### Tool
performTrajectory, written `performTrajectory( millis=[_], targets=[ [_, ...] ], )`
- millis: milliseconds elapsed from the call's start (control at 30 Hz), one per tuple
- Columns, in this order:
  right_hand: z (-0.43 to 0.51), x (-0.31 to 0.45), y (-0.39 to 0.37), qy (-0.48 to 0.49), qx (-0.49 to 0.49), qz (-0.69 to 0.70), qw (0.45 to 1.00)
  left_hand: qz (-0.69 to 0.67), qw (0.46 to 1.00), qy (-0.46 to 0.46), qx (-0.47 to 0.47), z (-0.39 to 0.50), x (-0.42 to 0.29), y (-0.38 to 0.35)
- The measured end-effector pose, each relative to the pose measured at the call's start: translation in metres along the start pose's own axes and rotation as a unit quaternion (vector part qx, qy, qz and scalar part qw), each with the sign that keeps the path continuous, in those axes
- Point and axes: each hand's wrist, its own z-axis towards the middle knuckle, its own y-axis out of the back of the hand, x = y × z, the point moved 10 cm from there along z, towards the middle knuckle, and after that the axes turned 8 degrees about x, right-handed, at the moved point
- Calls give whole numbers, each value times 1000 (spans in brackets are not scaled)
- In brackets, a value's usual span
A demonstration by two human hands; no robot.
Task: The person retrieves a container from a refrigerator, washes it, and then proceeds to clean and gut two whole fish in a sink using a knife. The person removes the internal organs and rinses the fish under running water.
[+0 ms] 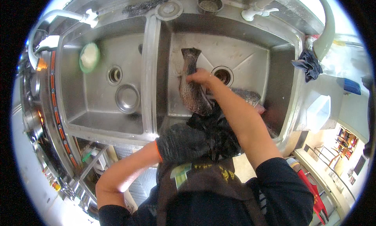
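My bare right hand (201, 79) grips a dark, scaly fish (190, 92) just below its tail, which points away from me over the right sink basin (246, 49). The fish's near end reaches a crumpled black plastic bag (224, 129); where its head lies I cannot tell. My left hand (182, 142) wears a dark knit glove with an orange cuff. It is at the bag's left side and seems to hold it, fingers hidden. Behind my right forearm, a second fish (246, 96) lies in the same basin, partly covered from view.
A metal divider (149, 79) separates the left basin (97, 99), which holds a metal bowl (127, 98) and a green dish (89, 58). Faucets (91, 18) (255, 13) stand at the back. A dark cloth (309, 66) and clear plastic container (318, 113) sit right.
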Motion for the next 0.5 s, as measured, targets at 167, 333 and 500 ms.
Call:
performTrajectory(
  millis=[167, 333, 500],
  targets=[
    [0, 15, -49, 79, -23, -65, 995, -51, 995, -63, -61, 7, -16, 9],
    [-24, 16, -70, 61, -6, -48, 997, -81, 996, -3, -39, 6, -6, -4],
    [-71, 1, 18, 60, -24, 413, 908, -170, 969, 27, -175, -21, -5, 43]
  ],
)
